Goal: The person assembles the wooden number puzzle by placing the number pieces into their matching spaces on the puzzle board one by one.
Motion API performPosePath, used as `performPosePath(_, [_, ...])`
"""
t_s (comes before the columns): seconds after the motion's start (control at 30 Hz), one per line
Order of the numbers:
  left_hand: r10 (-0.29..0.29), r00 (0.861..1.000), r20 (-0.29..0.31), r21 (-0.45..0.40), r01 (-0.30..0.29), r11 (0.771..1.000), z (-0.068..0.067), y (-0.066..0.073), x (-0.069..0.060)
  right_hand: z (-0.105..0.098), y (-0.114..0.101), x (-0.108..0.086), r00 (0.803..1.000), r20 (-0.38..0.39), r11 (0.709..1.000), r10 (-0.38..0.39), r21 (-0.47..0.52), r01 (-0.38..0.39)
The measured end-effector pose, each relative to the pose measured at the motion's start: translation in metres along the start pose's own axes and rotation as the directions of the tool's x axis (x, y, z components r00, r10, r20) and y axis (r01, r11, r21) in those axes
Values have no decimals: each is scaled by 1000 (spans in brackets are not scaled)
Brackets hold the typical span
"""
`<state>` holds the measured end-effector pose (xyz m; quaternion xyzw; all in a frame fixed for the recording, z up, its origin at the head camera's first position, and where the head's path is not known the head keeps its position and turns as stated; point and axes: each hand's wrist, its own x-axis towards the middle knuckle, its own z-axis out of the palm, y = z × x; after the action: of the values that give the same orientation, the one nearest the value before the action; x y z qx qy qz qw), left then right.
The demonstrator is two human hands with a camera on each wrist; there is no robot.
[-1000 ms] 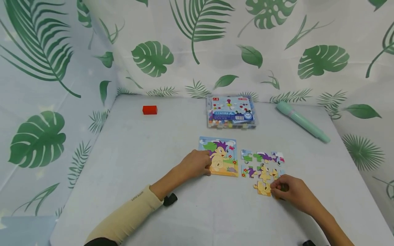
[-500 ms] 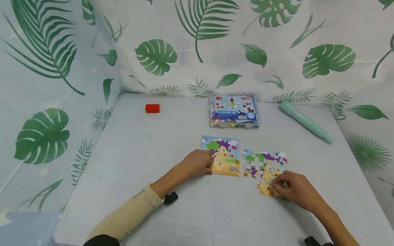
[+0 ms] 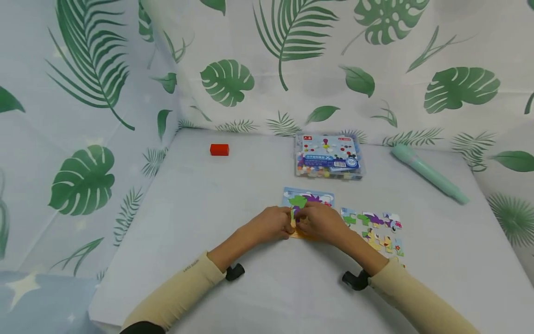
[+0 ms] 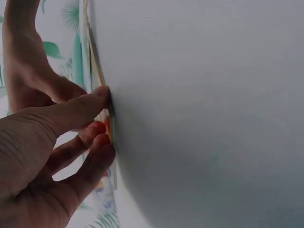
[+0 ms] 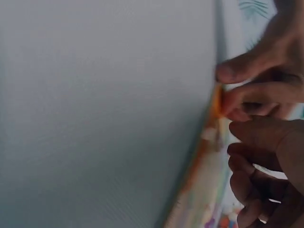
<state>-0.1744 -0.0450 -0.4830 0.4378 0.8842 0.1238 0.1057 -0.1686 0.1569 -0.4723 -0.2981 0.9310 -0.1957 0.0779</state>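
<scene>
My left hand (image 3: pixel 273 223) pinches the near-left edge of a hedgehog picture puzzle board (image 3: pixel 308 191); in the right wrist view, its thumb and index finger meet at the orange edge. Above the board's left half, my right hand (image 3: pixel 322 222) has its fingertips pinched together beside the left fingers. A small yellow puzzle piece (image 3: pixel 293 216) shows between the hands, mostly hidden by the fingers. To the right lie several loose puzzle pieces (image 3: pixel 372 219) in rough rows, the lower ones covered by the right forearm. Both hands' fingertips also appear close together in the left wrist view.
Behind the board stands a clear plastic box (image 3: pixel 328 157) with a printed label and coloured parts. A mint-green tube-shaped object (image 3: pixel 429 174) lies at the back right. Far left, a red block (image 3: pixel 219 150) rests on the white tabletop (image 3: pixel 217 195).
My right hand has moved left from the loose pieces to the board, beside the left hand. The left hand still holds the board's edge. The head view has shifted slightly.
</scene>
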Motion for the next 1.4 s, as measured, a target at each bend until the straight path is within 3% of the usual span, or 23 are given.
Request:
performPosePath(0.13, [-37,999,-20,-34,36,999,4,5,3,8,1,4,1000,5,999,28,-40,-28])
performPosePath(0.3, [-122,992,-45,-65,118,991,3,5,4,11,7,6,997,-14,990,79,119,-76])
performPosePath(0.57, [-197,980,-35,-91,193,977,3,5,4,5,17,9,983,76,919,167,348,-183])
performPosePath(0.7, [-229,973,-13,-99,227,969,3,5,5,2,18,6,972,107,883,211,405,-236])
performPosePath(0.8, [-231,973,-8,-97,230,968,4,5,5,-3,20,0,970,90,869,225,432,-242])
performPosePath(0.93, [-217,976,-20,-83,215,973,3,4,7,-26,29,-25,968,77,839,240,485,-247])
performPosePath(1.1, [-220,975,-14,-82,218,973,1,2,6,-48,49,-82,966,149,817,212,515,-259])
performPosePath(1.23, [-243,970,-1,-73,242,968,1,0,4,-39,64,-117,972,166,833,164,505,-227])
performPosePath(1.4, [-227,974,4,-67,227,972,1,1,3,-21,70,-133,959,123,834,256,473,-284])
